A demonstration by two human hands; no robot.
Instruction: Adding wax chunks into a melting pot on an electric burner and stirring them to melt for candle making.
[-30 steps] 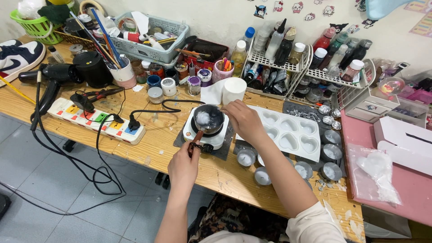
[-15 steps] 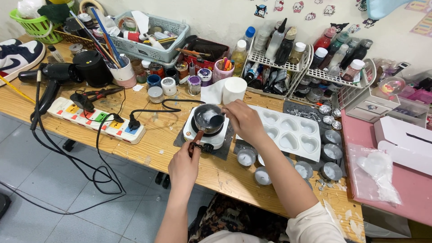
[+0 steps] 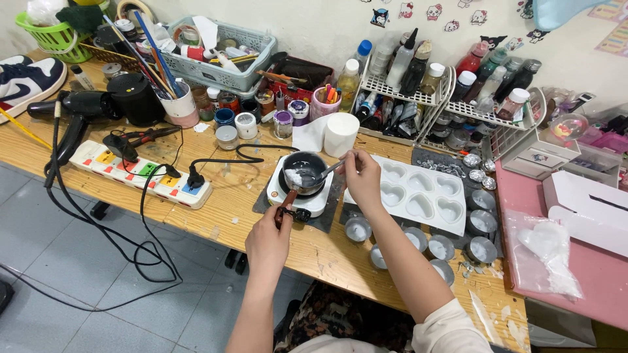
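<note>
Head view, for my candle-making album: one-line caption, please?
Left hand steadies a small pot on a hotplate while right hand stirs with a spoon.

Wooden surface (image 3: 229, 189), on which are laid a power strip (image 3: 140, 175), a grey mat (image 3: 325, 219) under a small hotplate (image 3: 302, 196), a white heart-shaped mould (image 3: 418, 191), and small tins (image 3: 482, 250).

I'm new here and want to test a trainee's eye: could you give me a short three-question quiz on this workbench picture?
1. True or false: the left hand grips the handle of the small pot.
2. What shape are the cavities of the white mould?
3. The right hand holds: A) a spoon dipped in the pot, B) a hair dryer, C) a bottle.

Key: 1 true; 2 hearts; 3 A.
</note>
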